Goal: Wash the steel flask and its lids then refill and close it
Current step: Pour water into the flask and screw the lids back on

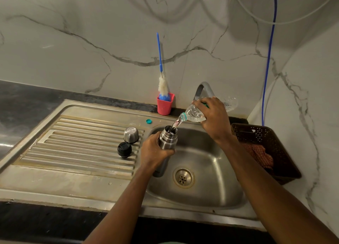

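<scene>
- Steel, brushed and cylindrical, the open-mouthed flask (167, 141) is held upright over the left side of the stainless sink basin (211, 157), its threaded neck bare; the left hand (155, 152) is wrapped round its body just below the neck, fingers curled firmly about it
- Clear, thin, crinkled plastic water bottle (194, 113) is tipped mouth-down towards the left by the right hand (213, 115), which grips it round the middle from above; a narrow stream runs from its teal-ringed neck into the flask's mouth
- Refilling looks to be the step in hand; closing is not yet begun
- Domed steel outer cap (131, 134) sits on the ridged drainboard (82, 148) left of the flask, and the round black plastic stopper (124, 149) lies just beside it, nearer
- Small teal bottle cap (149, 121) lies on the flat sink rim, farther back
- Water level inside the flask cannot be seen, so the next move calls for righting the bottle before the flask brims, setting it down, then seating the black stopper in the neck first and the steel cap over it; wet smooth steel may slip, so the left grip should stay firm
- Red plastic cup (165, 104) at the far wall holds a blue-handled brush (162, 87) with fluffy white bristles; a dark perforated plastic basket (275, 139) on the right holds a red checked cloth (260, 153)
</scene>
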